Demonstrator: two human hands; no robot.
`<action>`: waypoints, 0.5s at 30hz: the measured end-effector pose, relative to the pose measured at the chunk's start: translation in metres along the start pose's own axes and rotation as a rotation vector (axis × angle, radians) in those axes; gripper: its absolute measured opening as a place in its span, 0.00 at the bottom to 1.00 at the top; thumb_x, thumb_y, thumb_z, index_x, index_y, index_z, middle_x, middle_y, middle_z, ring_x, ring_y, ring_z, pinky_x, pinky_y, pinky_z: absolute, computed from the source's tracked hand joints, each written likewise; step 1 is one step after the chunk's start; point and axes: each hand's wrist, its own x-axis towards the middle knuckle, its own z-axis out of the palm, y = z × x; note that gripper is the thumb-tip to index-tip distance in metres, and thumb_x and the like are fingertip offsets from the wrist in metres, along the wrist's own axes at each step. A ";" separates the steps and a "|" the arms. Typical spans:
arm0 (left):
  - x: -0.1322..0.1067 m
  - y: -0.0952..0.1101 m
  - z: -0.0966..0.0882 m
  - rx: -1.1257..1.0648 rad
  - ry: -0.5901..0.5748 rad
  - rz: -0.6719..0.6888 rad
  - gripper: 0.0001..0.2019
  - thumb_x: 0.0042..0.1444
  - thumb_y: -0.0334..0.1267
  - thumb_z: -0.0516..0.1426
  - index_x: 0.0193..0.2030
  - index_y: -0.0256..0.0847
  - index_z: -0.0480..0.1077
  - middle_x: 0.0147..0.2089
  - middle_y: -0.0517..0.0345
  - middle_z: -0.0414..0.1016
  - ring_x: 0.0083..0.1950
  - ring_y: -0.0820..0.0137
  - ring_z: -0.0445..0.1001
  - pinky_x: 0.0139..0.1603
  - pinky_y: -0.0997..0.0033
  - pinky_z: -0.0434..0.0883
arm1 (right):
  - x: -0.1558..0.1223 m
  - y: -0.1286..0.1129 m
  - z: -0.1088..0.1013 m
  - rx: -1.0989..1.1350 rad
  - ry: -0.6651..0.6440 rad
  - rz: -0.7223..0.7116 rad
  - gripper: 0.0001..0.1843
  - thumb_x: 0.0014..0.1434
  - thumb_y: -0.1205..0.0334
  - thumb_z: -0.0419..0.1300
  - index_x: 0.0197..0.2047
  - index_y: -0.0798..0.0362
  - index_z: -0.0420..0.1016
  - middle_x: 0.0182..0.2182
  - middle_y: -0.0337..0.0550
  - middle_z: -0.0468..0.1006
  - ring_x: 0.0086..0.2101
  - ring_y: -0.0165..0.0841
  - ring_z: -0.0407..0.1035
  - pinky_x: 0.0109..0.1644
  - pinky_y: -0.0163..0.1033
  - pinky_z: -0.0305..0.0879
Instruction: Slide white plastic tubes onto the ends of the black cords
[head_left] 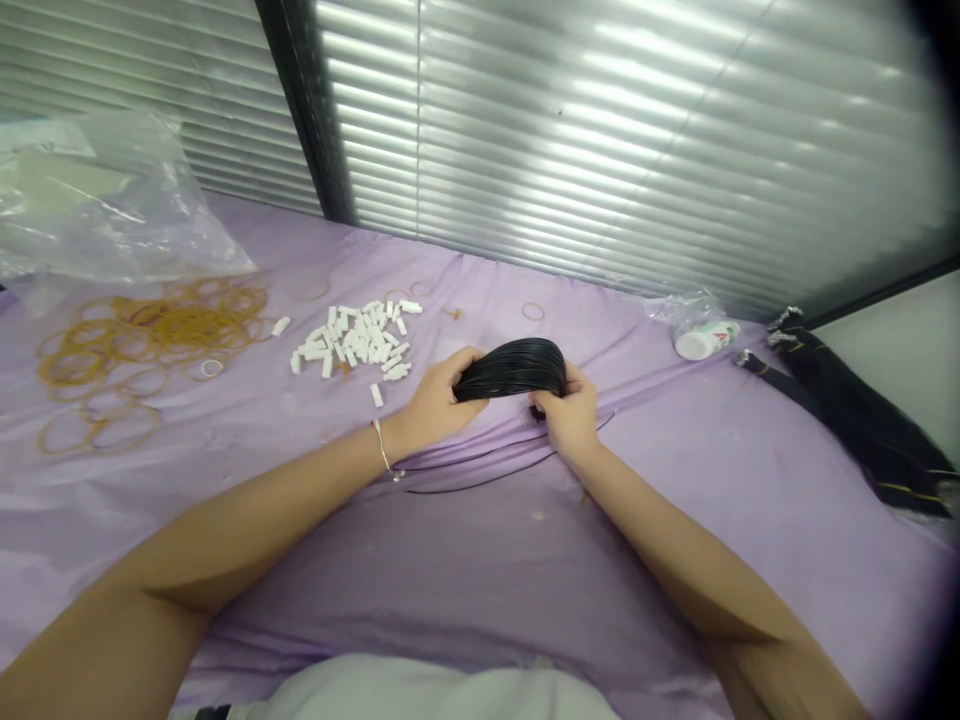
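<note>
The left grip [435, 405] and right grip [571, 415] pinch the ends of a glossy black cord bundle [514, 368], arched over the wrinkled, purple-clothed tabletop [480, 560].

One left hand [435, 405] and one right hand [571, 420] grip one looped black cord bundle [514, 368]. One clear plastic bag [112, 200] sits upper left, one white bottle [701, 340] at right. Rubber bands [150, 335] and white tubes [356, 338] number dozens each, too many to count.

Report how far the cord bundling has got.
Looks done: black bundles lie at the far right. In hand: left hand and right hand grip a bent black cord bundle. Left: loose cords, rubber band pile and small white pieces lie unused.
</note>
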 end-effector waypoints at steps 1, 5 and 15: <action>0.000 0.000 0.000 0.000 -0.001 0.004 0.11 0.46 0.27 0.54 0.38 0.39 0.63 0.31 0.62 0.65 0.32 0.72 0.66 0.33 0.74 0.63 | 0.000 0.002 0.000 0.007 0.004 0.001 0.06 0.41 0.67 0.57 0.27 0.53 0.66 0.19 0.32 0.66 0.20 0.26 0.58 0.25 0.32 0.56; -0.002 0.004 0.001 0.009 -0.010 0.017 0.10 0.47 0.28 0.54 0.38 0.39 0.64 0.31 0.63 0.65 0.32 0.73 0.65 0.33 0.74 0.63 | 0.000 0.009 0.000 0.049 0.024 -0.002 0.08 0.40 0.68 0.56 0.28 0.52 0.66 0.20 0.32 0.67 0.20 0.25 0.57 0.24 0.32 0.55; 0.000 0.005 0.004 0.016 -0.024 0.000 0.13 0.44 0.26 0.54 0.39 0.39 0.64 0.31 0.63 0.65 0.31 0.73 0.65 0.31 0.75 0.62 | 0.000 0.015 0.001 0.127 0.024 0.005 0.06 0.40 0.70 0.55 0.27 0.52 0.65 0.14 0.29 0.61 0.16 0.24 0.54 0.20 0.31 0.52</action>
